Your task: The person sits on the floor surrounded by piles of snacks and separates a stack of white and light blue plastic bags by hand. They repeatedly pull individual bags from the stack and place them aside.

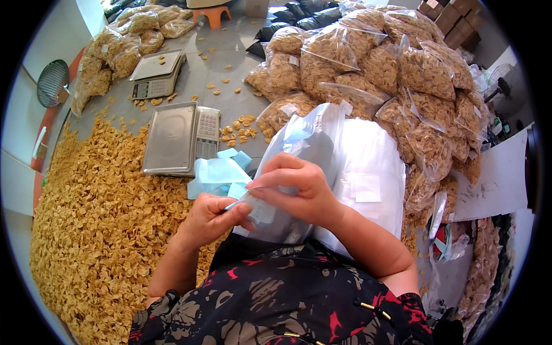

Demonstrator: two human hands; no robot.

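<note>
My left hand (215,221) pinches a light-blue label strip (217,174) between thumb and fingers. The strip's loose folds lie beyond my hand, beside the scale. My right hand (302,187) is closed, thumb and fingertips pressed together at the strip's edge; whether a separate label is between them is too small to tell. Under my hands, across my lap, lie flat clear plastic bags (369,158). A white label (367,188) sits on the right-hand stack.
A deep heap of golden flaky chips (103,230) spreads at left. A nearer scale (171,138) and a farther scale (158,68) stand beyond it. Filled clear bags (374,63) are piled at right, more filled bags (138,31) at far left. An orange stool (213,15) stands behind.
</note>
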